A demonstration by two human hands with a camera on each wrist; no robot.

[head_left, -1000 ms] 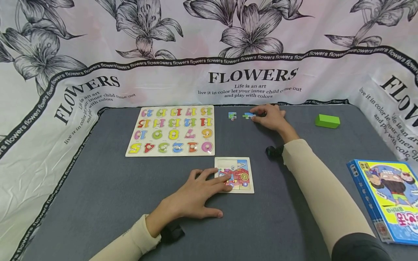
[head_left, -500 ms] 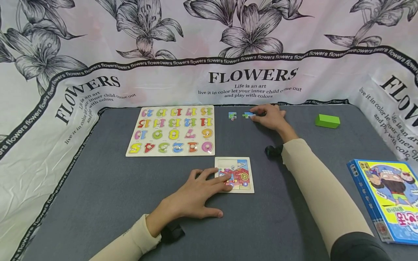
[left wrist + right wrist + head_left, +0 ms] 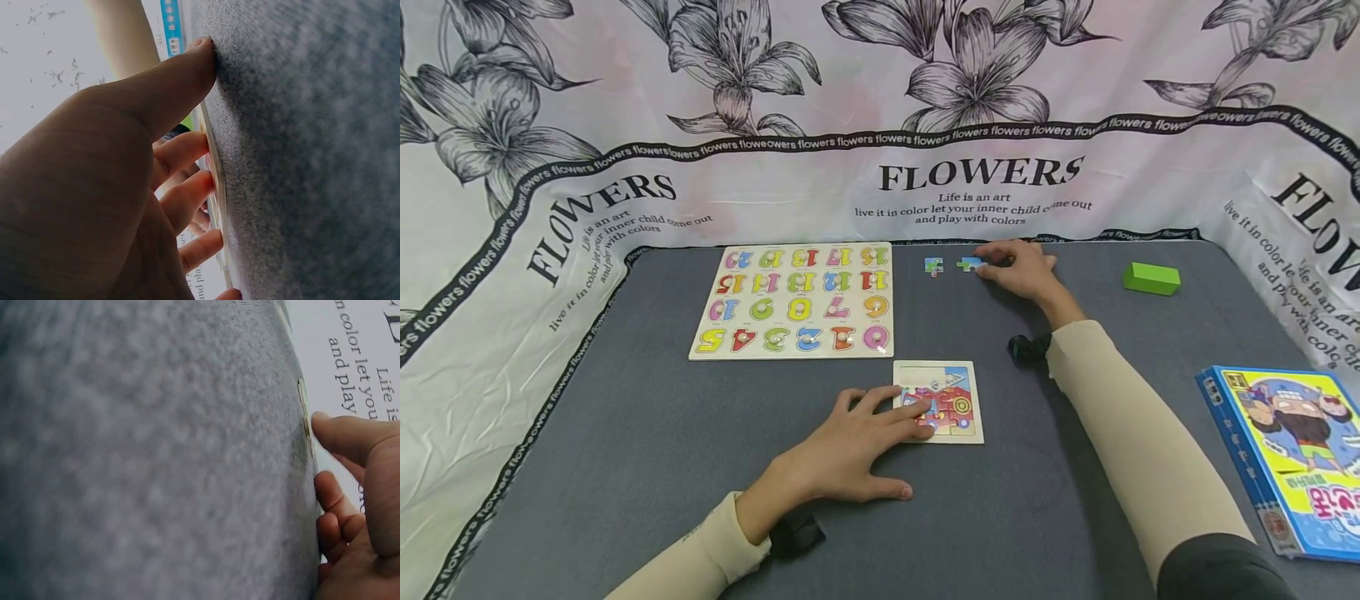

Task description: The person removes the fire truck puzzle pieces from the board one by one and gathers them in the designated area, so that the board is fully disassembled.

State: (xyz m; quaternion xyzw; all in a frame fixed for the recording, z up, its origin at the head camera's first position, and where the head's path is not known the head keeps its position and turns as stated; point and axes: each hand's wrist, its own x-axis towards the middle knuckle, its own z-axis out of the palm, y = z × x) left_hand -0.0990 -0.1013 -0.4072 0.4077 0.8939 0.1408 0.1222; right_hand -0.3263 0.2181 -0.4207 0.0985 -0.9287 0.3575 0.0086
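Observation:
The left hand (image 3: 857, 450) lies spread, its fingertips resting on the left part of a small jigsaw board (image 3: 977, 417) with a red vehicle picture. Its thumb rests on the cloth, and the left wrist view shows the fingers along the board's edge (image 3: 220, 187). Farther back, the right hand (image 3: 1022, 271) pinches the right end of a blue-green jigsaw piece (image 3: 967, 264) between thumb and index finger; the piece lies at table level. Another jigsaw piece (image 3: 933, 266) sits to its left, untouched. The right wrist view shows the thumb (image 3: 350, 434) beside a piece's thin edge, the index fingertip mostly hidden.
A large number board (image 3: 790, 302) lies behind and left of the small board. A green block (image 3: 1152, 279) sits at the back right, and a blue-yellow box (image 3: 1292, 467) at the right. Flower-printed cloth (image 3: 775, 192) hangs behind the grey table (image 3: 625, 417).

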